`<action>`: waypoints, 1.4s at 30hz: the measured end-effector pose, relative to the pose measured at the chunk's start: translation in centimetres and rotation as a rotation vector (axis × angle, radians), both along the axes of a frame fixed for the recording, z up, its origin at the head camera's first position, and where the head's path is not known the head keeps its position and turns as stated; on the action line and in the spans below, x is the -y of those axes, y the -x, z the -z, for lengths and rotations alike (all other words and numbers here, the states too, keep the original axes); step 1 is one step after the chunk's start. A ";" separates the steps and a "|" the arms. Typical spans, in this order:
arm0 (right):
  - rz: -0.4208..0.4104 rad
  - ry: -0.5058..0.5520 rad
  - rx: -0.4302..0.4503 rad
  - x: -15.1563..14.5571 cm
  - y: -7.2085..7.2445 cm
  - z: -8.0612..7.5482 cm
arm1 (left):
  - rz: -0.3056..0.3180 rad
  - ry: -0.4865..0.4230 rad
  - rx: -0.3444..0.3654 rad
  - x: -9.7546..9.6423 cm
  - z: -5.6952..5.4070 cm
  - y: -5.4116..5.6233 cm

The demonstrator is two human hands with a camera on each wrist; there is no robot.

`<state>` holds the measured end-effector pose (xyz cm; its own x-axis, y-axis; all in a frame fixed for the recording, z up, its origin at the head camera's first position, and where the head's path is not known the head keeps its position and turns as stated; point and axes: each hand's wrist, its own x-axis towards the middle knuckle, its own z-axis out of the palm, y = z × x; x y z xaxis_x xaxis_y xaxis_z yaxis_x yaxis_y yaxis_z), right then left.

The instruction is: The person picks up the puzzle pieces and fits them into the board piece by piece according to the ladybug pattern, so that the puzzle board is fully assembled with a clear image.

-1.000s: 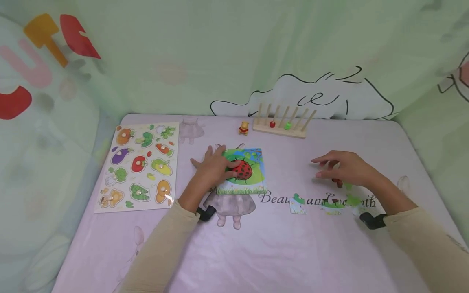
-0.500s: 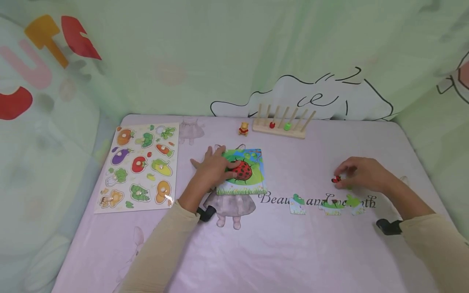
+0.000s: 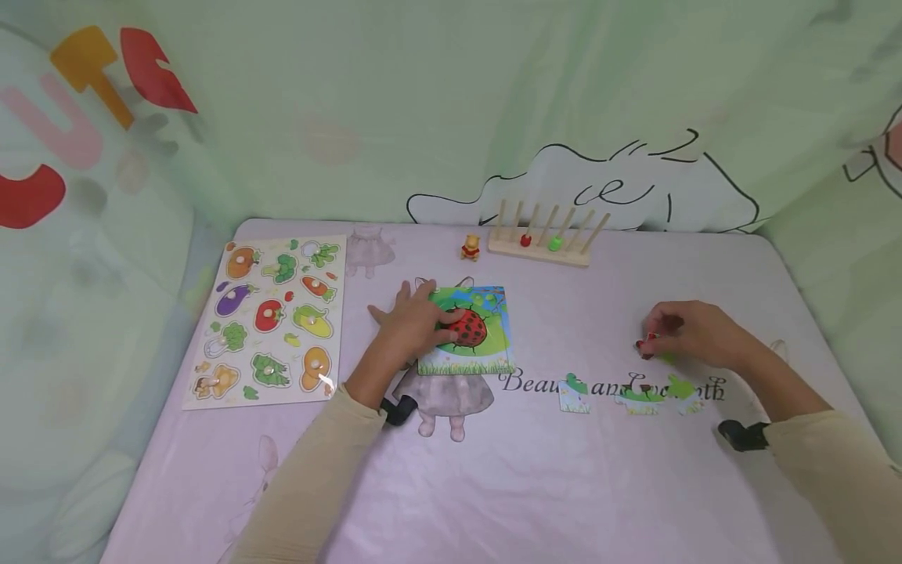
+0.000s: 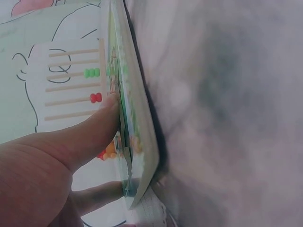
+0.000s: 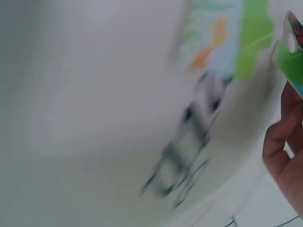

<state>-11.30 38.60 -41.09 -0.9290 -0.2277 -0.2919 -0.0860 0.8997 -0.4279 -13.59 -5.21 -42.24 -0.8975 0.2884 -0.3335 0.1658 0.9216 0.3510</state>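
A square ladybug jigsaw puzzle (image 3: 468, 327) lies on the cloth near the middle of the table. My left hand (image 3: 412, 321) rests on its left side, fingers spread, thumb across the ladybug. From the left wrist view, the thumb touches the top of the puzzle (image 4: 137, 142) near its edge. To the right, my right hand (image 3: 694, 333) pinches a red and green puzzle piece (image 5: 291, 61) between thumb and fingers, just above the cloth. Below that hand lie several loose pieces, among them a pale one (image 3: 574, 395), a wide green one (image 3: 640, 399) and another green one (image 3: 681, 392).
A vegetable peg puzzle board (image 3: 271, 321) lies on the left. At the back stand a small bear figure (image 3: 470, 247) and a wooden peg rack (image 3: 539, 249) with red and green beads. Printed curtains (image 3: 423, 102) rise behind the table (image 3: 535, 493).
My right hand came down to the right and took hold of a red puzzle piece, tilting it slightly since. The left hand has stayed on the ladybug puzzle.
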 end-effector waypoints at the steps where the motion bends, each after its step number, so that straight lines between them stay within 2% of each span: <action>1: 0.002 0.019 0.008 0.4 0.1 -0.1 | 0.000 -0.001 -0.001 0.0 0.0 0.0; 9: -0.011 0.203 0.107 5.6 1.9 -0.6 | -0.001 0.006 0.010 0.0 0.1 0.0; 14: -0.058 0.299 0.163 9.1 3.0 -0.6 | 0.004 0.020 0.019 -0.2 0.1 0.1; 22: -0.121 0.390 0.263 13.7 4.4 -0.5 | 0.009 0.008 0.017 -0.2 0.1 0.1; 26: -0.093 0.461 0.310 15.5 4.8 -0.1 | 0.005 0.003 0.016 -0.2 0.2 0.2; 30: -0.026 0.483 0.280 17.1 4.9 0.2 | 0.005 0.012 0.018 -0.2 0.2 0.3; 34: 0.008 0.439 0.231 18.3 4.9 0.2 | 0.006 0.025 0.023 -0.2 0.3 0.4; 42: -0.006 0.336 0.125 19.7 5.1 0.8 | 0.005 0.035 0.022 -0.1 0.3 0.5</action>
